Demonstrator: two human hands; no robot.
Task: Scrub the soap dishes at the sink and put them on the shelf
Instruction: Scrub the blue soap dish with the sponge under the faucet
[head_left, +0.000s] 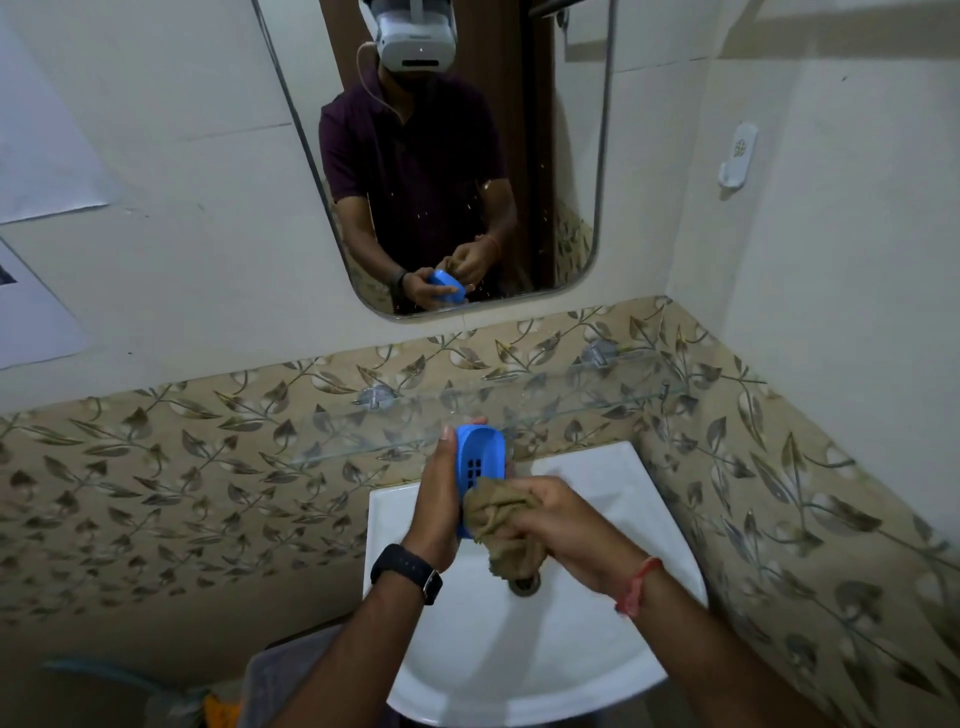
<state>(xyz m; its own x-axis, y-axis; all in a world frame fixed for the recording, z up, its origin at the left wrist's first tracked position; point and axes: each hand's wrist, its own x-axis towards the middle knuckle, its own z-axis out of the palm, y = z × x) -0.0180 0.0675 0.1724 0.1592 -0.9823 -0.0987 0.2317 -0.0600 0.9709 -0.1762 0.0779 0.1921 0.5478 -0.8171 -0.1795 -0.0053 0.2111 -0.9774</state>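
While held over the white ceramic sink (597, 649), the blue oval plastic soap dish (480, 457) stands nearly on end, long axis running away from the person toward the wall, hollow side with its grid of drain slots facing right toward the cloth. Left hand (441, 499) cups it from the left, thumb along the near rim, fingertips just showing past the far end; black watch (408, 571) on that wrist. Right hand (550, 519) clenched round a bunched tan cloth (501, 519), pressing it against the dish's lower end; red thread band (641, 584) on that wrist. Cloth tail hangs above the drain (524, 584). Glass wall shelf (467, 410) sits just behind the dish. Mirror (447, 156) above reflects both hands.
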